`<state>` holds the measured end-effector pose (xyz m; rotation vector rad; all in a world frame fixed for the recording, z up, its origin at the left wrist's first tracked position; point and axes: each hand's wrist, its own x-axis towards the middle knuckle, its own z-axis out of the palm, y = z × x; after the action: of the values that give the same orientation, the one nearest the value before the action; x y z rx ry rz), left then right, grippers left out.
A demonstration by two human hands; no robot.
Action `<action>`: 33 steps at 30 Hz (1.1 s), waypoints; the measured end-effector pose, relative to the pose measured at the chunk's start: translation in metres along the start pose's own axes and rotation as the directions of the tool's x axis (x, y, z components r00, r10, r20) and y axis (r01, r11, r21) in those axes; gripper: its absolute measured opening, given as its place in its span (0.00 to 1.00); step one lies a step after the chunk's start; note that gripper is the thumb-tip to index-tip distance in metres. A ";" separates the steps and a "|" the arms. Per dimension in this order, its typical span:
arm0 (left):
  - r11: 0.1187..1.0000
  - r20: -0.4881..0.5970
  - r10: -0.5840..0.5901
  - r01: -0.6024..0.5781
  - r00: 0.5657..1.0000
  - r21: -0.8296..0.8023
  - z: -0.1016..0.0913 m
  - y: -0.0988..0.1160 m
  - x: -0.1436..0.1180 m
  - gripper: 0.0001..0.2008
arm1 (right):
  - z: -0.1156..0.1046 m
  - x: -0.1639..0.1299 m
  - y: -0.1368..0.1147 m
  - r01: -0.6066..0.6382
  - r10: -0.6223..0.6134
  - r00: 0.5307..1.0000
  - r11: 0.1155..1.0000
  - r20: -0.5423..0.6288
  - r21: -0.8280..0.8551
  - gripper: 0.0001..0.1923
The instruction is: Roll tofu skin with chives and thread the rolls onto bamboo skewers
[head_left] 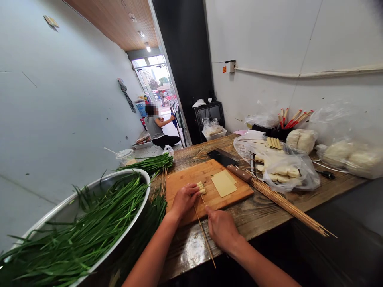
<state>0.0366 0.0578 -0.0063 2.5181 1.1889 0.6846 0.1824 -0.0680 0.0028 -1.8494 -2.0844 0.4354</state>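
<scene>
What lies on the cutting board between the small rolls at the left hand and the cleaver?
In the head view, flat yellow sheets lie between the rolls and the cleaver, on the cutting board.

head-worn view, down over near worktable (pixel 263 215)

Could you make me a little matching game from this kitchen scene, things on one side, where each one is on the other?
Things:
1. chives
2. tofu sheets
3. cleaver
4. skewer

Places:
A. flat on the cutting board
B. in the right hand
C. piled in the metal basin
D. at the board's far edge

Pairs: 1-C, 2-A, 3-D, 4-B
</scene>
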 end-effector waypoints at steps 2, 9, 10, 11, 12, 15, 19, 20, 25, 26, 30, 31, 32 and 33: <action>0.998 0.003 0.015 -0.015 1.000 0.062 0.000 0.004 -0.002 0.16 | -0.002 0.000 -0.001 -0.012 0.012 1.000 1.000 0.008 -0.021 0.20; 0.962 0.044 -0.076 0.061 0.996 0.264 0.018 0.026 0.000 0.21 | 0.000 0.000 -0.005 -0.023 0.023 1.000 0.999 0.007 -0.040 0.21; 0.957 0.021 -0.089 0.080 0.996 0.279 0.021 0.032 0.000 0.23 | 0.001 0.000 -0.004 -0.034 0.034 0.999 0.999 0.003 -0.031 0.20; 0.952 0.001 -0.102 0.097 0.995 0.289 0.023 0.040 -0.001 0.25 | 0.002 0.000 -0.003 -0.047 0.047 0.999 0.999 -0.005 -0.017 0.19; 0.950 -0.010 -0.110 0.108 0.994 0.293 0.023 0.049 -0.003 0.27 | 0.004 0.000 -0.002 -0.063 0.063 0.998 0.998 -0.011 0.001 0.18; 0.966 0.020 -0.056 0.049 0.998 0.254 0.014 0.079 -0.023 0.26 | 0.009 0.002 0.006 -0.095 0.094 0.996 0.992 0.006 0.078 0.15; 0.957 0.119 0.238 -0.254 0.964 0.143 -0.005 0.105 -0.054 0.22 | 0.019 0.003 0.017 -0.072 0.066 0.997 0.972 0.031 0.222 0.15; 0.952 0.118 0.242 -0.259 0.963 0.163 -0.008 0.104 -0.055 0.23 | 0.021 0.003 0.018 -0.059 0.060 0.998 0.971 0.004 0.232 0.15; 0.915 -0.010 -0.117 0.111 0.993 0.388 0.004 0.069 -0.025 0.31 | 0.027 -0.001 0.018 -0.006 0.021 0.990 0.994 -0.139 0.109 0.18; 0.899 -0.001 -0.171 0.156 0.985 0.408 0.008 0.062 -0.017 0.32 | 0.027 -0.001 0.017 0.004 0.009 0.990 0.996 -0.141 0.094 0.19; 0.879 0.025 -0.241 0.207 0.970 0.429 0.021 0.053 -0.002 0.33 | 0.026 0.000 0.017 0.028 -0.017 0.989 0.997 -0.144 0.073 0.18; 0.880 0.025 -0.238 0.205 0.971 0.429 0.023 0.053 -0.002 0.33 | 0.025 0.000 0.018 0.032 -0.021 0.989 0.997 -0.147 0.069 0.17; 0.881 0.022 -0.234 0.202 0.972 0.429 0.023 0.053 -0.003 0.33 | 0.024 0.001 0.018 0.035 -0.025 0.989 0.997 -0.149 0.064 0.17; 0.882 0.019 -0.226 0.197 0.974 0.428 0.024 0.053 -0.005 0.32 | 0.024 0.001 0.018 0.037 -0.028 0.988 0.998 -0.150 0.060 0.18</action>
<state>0.0810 0.0201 -0.0048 2.6547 1.7131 0.3030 0.1879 -0.0656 -0.0261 -1.7534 -1.9765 0.3389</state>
